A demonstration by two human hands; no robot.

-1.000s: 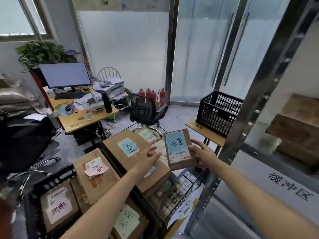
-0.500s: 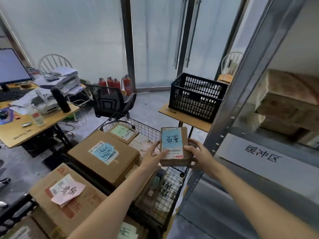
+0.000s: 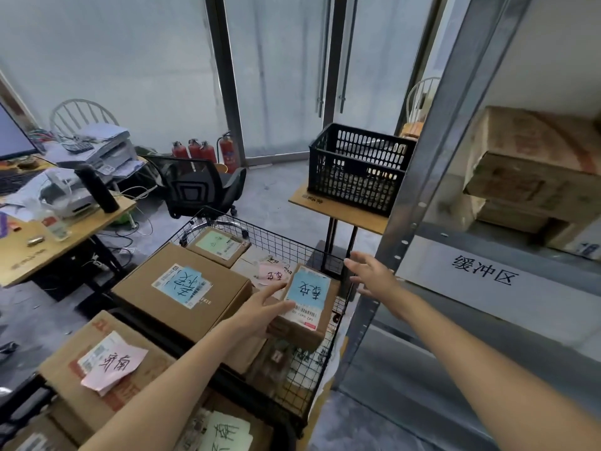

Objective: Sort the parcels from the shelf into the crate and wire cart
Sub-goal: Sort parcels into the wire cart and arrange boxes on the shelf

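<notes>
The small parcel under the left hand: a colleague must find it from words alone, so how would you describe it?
Start at the wire cart beside the metal shelf post. At its right-hand edge, nearest the post, lies the small parcel, with the left hand on it and the right hand open, apart. It is the smallest blue-labelled box, far smaller than the big blue-labelled box to its left.
</notes>
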